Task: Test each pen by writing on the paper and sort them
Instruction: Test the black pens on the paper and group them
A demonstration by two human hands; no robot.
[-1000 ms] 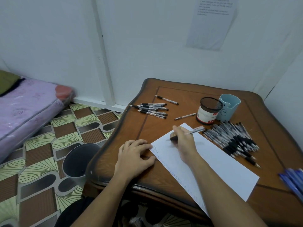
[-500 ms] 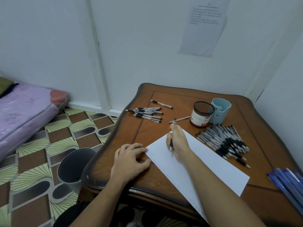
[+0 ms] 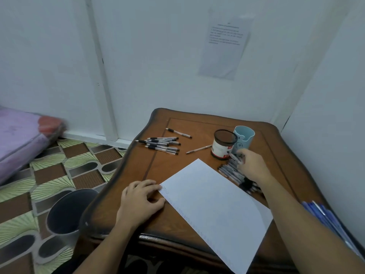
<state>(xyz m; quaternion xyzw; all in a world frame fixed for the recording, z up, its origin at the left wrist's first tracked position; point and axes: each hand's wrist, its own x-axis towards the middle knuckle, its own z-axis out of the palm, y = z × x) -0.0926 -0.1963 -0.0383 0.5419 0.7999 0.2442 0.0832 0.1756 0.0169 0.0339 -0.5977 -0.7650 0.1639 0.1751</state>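
A white sheet of paper [image 3: 213, 202] lies slantwise on the brown wooden table [image 3: 138, 171]. My left hand [image 3: 141, 198] rests flat on the table, its fingertips on the paper's left corner. My right hand [image 3: 252, 165] is over the big pile of black-grip pens [image 3: 231, 171] at the right, and its blurred fingertips pinch a pen [image 3: 234, 157] at the pile's far end. A smaller group of pens [image 3: 162, 144] lies at the far left of the table. One single pen [image 3: 178, 133] lies behind that group, and a pale pen [image 3: 198, 149] lies to its right.
A dark mesh cup [image 3: 224, 145] and a light blue holder [image 3: 245, 135] stand behind the big pile. Blue pens [image 3: 325, 218] lie at the table's right edge by my forearm. A grey bin [image 3: 67, 210] stands on the floor left of the table, a mattress [image 3: 19, 135] farther left.
My right hand left the paper, where it held a pen tip down, and moved right and back to the big pen pile. My left hand stayed on the paper's corner.
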